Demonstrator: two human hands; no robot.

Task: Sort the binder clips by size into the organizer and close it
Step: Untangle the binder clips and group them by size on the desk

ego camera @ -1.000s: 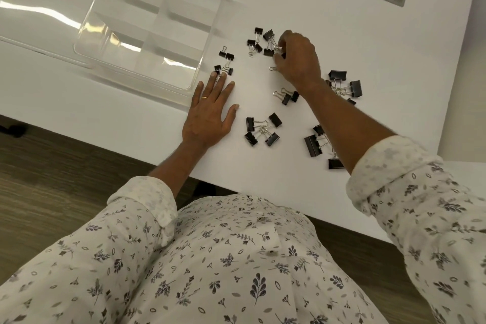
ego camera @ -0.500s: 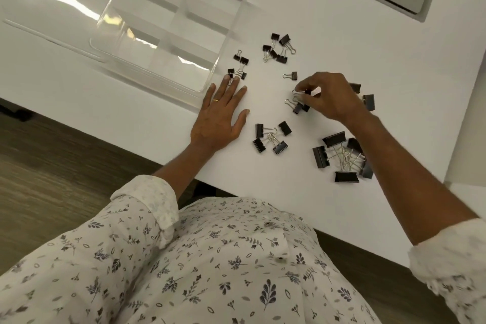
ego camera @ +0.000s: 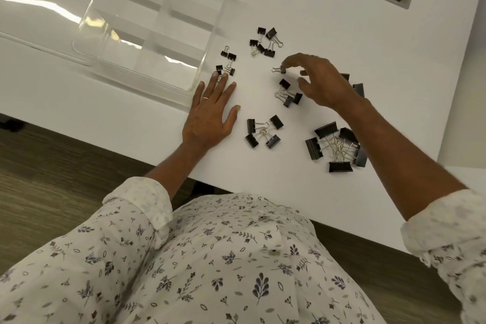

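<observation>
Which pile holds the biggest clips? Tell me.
The rightmost pile along the table's front edge; its black bodies are clearly wider than those in every other pile.

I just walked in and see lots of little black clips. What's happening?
A person is sorting binder clips on a white table. The left hand lies flat beside the clear organizer, which holds no clips yet. The right hand reaches over one small clip, its forefinger touching it. The other clips lie in loose piles on the table.
</observation>
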